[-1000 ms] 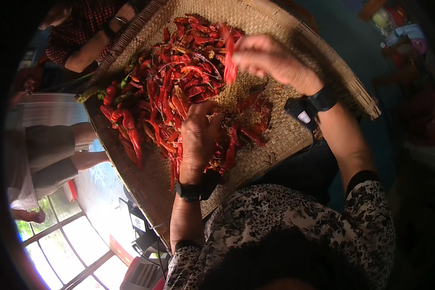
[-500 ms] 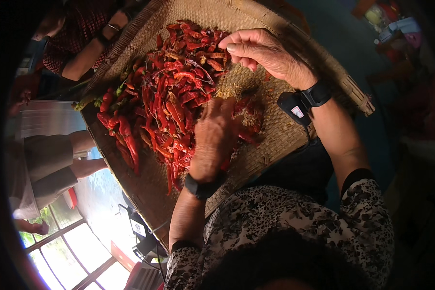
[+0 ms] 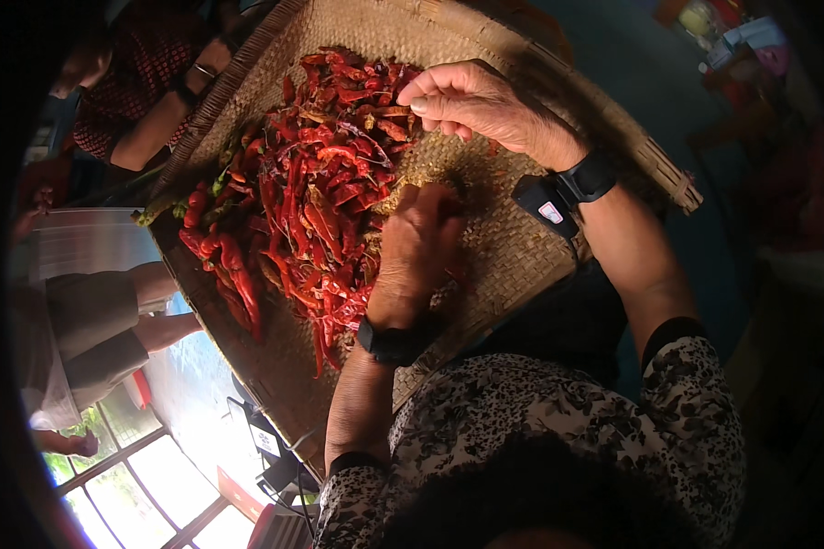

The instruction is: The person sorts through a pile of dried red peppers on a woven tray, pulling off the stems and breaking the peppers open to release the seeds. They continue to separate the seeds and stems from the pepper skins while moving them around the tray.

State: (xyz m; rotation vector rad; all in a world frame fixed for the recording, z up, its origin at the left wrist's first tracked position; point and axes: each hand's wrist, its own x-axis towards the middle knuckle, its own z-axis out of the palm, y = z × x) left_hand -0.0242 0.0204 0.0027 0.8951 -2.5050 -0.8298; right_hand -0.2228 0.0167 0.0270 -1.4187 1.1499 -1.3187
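Dried red chili peppers (image 3: 316,197) lie in a large heap on a woven bamboo tray (image 3: 513,247). My left hand (image 3: 417,242) is low beside the heap's right side, over loose yellowish seeds (image 3: 423,169). Its fingers bend downward into shadow, and their tips are hidden. To the far right of it, my right hand (image 3: 485,105) hovers at the heap's edge, thumb and forefinger drawn together and the other fingers curled. An orange-brown chili (image 3: 389,112) lies by those fingertips; whether they grip anything is too small to see.
A raised bamboo rim (image 3: 613,101) borders the tray's far right side. Another person's forearm (image 3: 151,128) is beyond the left rim. Someone's bare legs (image 3: 160,306) show farther left, near a bright window (image 3: 137,494). Black straps (image 3: 590,178) circle my wrists.
My right hand has shifted slightly left and down toward the heap. The left hand has moved a little right, still over the seeds. The whole view has shifted slightly.
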